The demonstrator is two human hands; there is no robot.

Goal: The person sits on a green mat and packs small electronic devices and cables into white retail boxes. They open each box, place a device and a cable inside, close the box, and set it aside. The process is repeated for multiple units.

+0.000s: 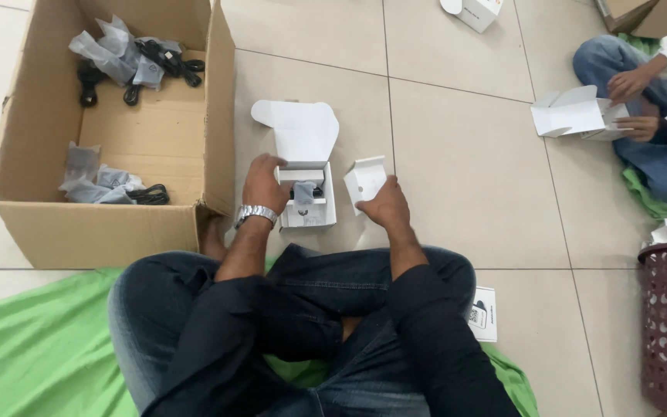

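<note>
We see the small open white box (307,202) on the floor just ahead of our knees, lid flap far; our left hand (264,184) grips its left wall; our right hand (384,205), just right, grasps a white insert (364,179).

Bright, even overhead light falls on the pale tiled floor (457,154) with soft, short shadows and a mild sheen, the view sharp at centre and slightly bowed, wide-angle, toward the floor's far edges.

White small box (308,207) — black cables (167,62), green mat (32,347).
</note>
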